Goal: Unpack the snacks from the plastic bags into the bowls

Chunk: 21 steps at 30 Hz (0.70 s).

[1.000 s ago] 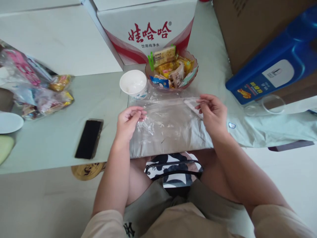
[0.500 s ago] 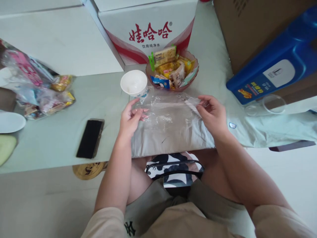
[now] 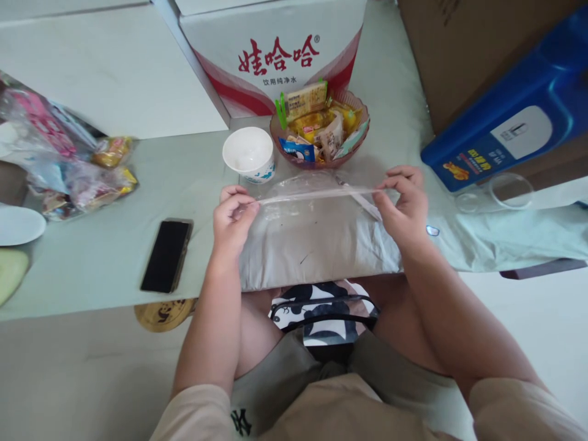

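Note:
A clear plastic bag (image 3: pixel 303 190) is stretched between my two hands, its near edge drawn into a straight line. My left hand (image 3: pixel 233 220) pinches one end of that edge between thumb and fingers, just below the white paper cup (image 3: pixel 248 153). At the other end, my right hand (image 3: pixel 404 199) pinches the plastic, its other fingers curled. A narrow pale strip (image 3: pixel 365 202) slants beside the right fingertips; whether it belongs to the bag I cannot tell. Behind the plastic stands a pinkish glass bowl (image 3: pixel 294 160) of wrapped snacks.
A black phone (image 3: pixel 166 256) lies left of my left forearm. Bagged snacks (image 3: pixel 87 177) sit farther left. Beyond the bowl stands a white and red carton (image 3: pixel 280 58). On the right are a large blue bottle (image 3: pixel 505 116) and a clear plastic cup (image 3: pixel 500 193) on its side.
My hands have moved slightly apart, the left one leftward and the right one rightward. The loose plastic between them is now pulled taut along its edge, with the left fingers closed on it.

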Each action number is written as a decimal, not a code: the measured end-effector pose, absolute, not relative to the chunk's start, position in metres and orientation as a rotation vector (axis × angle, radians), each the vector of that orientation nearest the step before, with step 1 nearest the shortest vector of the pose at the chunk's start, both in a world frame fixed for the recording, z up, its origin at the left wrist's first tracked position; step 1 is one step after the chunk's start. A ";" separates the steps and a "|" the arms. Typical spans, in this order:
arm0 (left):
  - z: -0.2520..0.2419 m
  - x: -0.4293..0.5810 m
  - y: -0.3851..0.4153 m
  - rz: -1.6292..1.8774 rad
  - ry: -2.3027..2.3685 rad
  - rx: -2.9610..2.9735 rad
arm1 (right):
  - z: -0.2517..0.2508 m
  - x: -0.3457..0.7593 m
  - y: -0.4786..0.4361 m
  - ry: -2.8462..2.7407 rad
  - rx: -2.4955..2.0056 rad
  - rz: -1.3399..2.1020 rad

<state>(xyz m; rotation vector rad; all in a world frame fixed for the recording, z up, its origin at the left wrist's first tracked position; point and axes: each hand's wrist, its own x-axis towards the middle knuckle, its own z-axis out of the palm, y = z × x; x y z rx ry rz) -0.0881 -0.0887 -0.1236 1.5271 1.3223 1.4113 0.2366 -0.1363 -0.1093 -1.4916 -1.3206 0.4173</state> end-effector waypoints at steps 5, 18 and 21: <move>-0.113 -0.084 -0.091 1.403 1.022 1.221 | -0.095 0.237 -0.148 -1.055 -1.271 1.299; -0.099 -0.067 -0.096 0.468 1.192 1.203 | -0.116 0.217 -0.134 -0.992 -1.180 1.694; -0.101 -0.058 -0.096 0.358 1.108 1.238 | -0.117 0.191 -0.142 -1.153 -1.085 1.947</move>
